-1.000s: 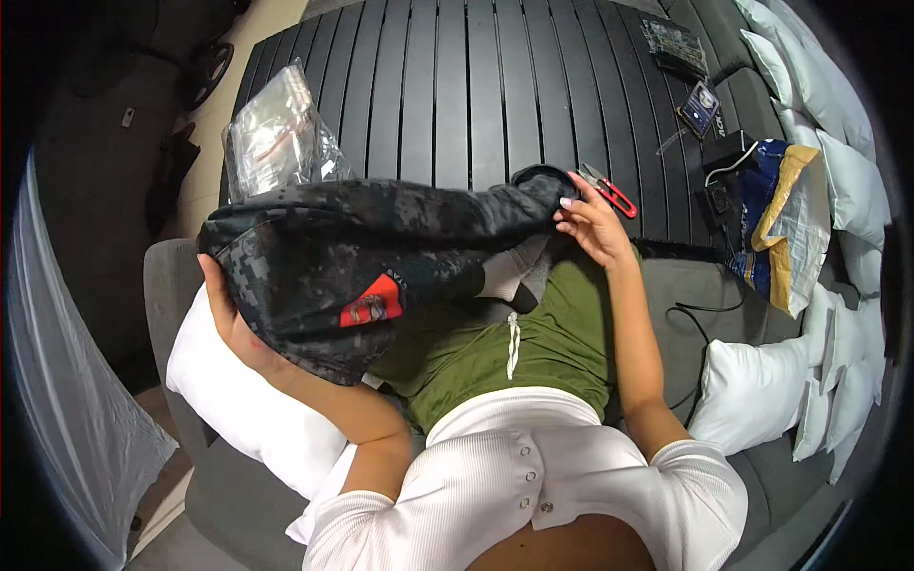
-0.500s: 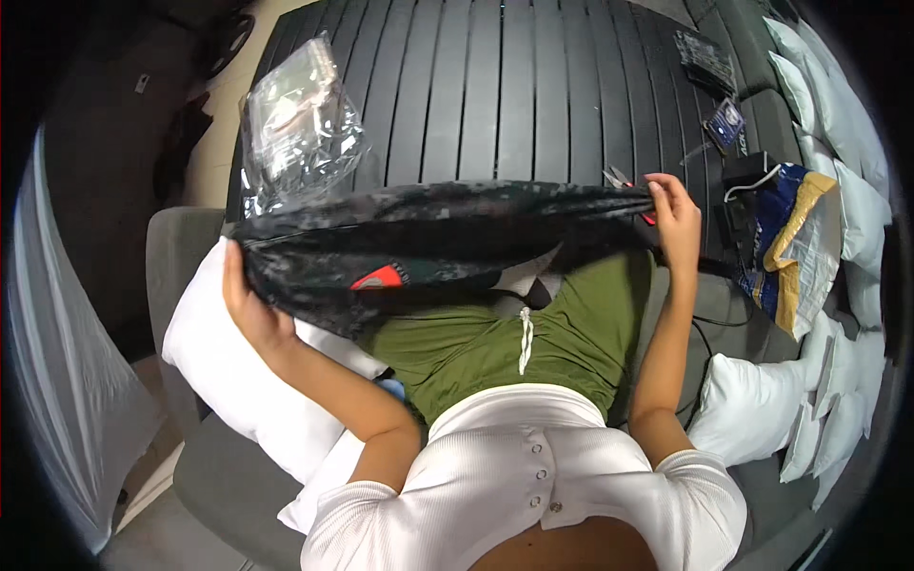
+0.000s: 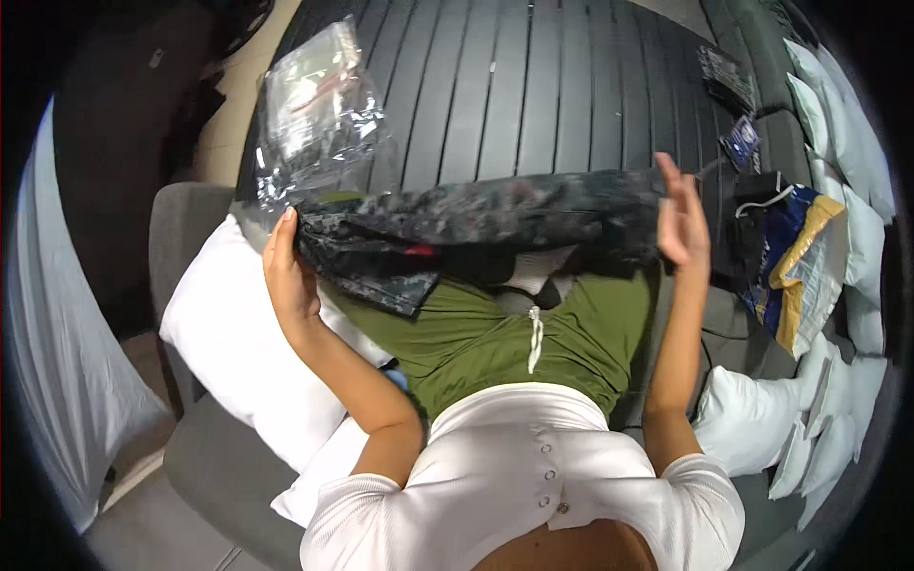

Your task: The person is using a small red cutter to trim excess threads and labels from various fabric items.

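Cloth (image 3: 543,205), dark camouflage, stretched across the lap (image 3: 595,319), by the table (image 3: 571,105). I find the left hand (image 3: 288,281) clamped on its left end. Right hand (image 3: 684,226), blurred, is at its right end, fingers apart; I cannot tell whether they touch it. Clear bag (image 3: 319,114) lies on the table.

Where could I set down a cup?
The widest bare stretch of the black slatted table lies beyond the camouflage cloth, between the clear plastic packet and the dark packet. Crowded: the right edge, with a blue packet too, and the near edge, mostly hidden by the cloth.
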The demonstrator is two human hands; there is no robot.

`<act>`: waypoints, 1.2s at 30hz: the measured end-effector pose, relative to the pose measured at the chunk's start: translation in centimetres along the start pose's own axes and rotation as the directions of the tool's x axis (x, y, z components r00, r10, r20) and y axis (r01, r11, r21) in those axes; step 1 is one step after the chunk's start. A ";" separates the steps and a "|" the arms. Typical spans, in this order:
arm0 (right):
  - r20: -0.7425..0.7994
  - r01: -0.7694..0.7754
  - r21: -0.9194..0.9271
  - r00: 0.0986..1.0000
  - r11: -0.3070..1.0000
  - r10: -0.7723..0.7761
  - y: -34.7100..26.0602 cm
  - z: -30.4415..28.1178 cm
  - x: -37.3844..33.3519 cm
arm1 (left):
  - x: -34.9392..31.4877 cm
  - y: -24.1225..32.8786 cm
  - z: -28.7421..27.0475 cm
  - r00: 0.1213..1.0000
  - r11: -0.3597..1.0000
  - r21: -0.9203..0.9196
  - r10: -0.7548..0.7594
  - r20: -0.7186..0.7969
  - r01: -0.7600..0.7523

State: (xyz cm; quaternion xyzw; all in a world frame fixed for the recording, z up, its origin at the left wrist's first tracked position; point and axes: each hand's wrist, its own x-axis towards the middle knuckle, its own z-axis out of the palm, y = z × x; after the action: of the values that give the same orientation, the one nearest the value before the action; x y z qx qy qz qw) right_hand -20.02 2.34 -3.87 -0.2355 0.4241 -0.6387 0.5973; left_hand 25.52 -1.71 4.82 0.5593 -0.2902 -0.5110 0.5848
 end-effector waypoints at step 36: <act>0.551 -0.204 -0.181 0.789 0.962 0.271 -2.3 13.5 -5.3 | -4.5 -4.7 14.3 0.445 0.827 0.186 0.086 0.891 -0.530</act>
State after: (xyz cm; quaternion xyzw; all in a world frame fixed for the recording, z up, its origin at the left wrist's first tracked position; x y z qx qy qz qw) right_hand -9.47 3.76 6.25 -0.3938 0.2873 -0.4336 0.7579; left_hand 9.81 -2.01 4.38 0.2845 -0.7461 -0.5184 0.3060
